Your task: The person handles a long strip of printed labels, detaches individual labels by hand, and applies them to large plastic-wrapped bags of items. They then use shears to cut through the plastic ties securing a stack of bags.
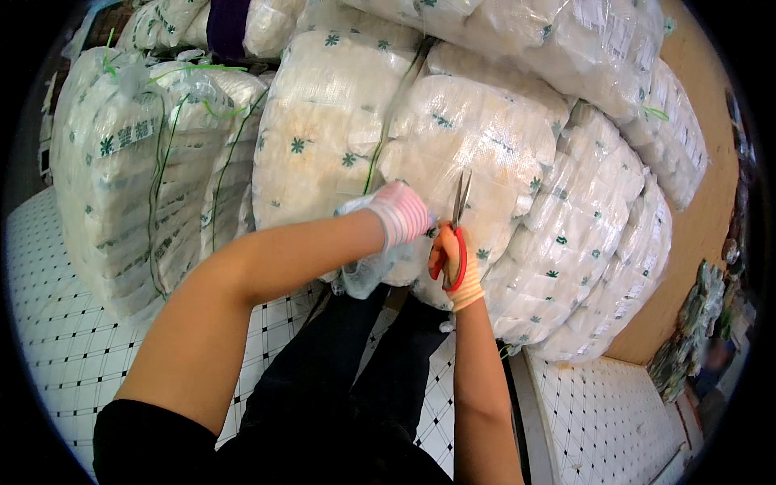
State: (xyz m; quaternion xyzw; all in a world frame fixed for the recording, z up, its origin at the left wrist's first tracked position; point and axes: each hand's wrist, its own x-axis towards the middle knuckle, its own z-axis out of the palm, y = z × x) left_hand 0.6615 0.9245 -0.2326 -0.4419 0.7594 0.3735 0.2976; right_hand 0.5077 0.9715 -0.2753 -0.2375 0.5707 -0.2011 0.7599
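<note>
Red-handled scissors (456, 267) are in my right hand (447, 250), their blades slightly parted and pointing away from me. That hand wears an orange-and-yellow knit glove. My left hand (400, 212), in a pink-and-white striped glove, is closed just left of the scissors, its fingertips partly hidden. Crumpled clear plastic (372, 271) hangs beneath it and seems gathered in its grip. Both hands are in front of a large clear plastic bale (473, 133) printed with green marks and packed with whitish bundles. Another bale (323, 137) adjoins it on the left.
More wrapped bales stand at the left (121, 186), at the right (566, 234) and stacked above (590, 48). Green ties (162, 194) run down some of them. The tiled floor (65, 275) is pale with dark dots. A blurred person (715, 360) is at the far right.
</note>
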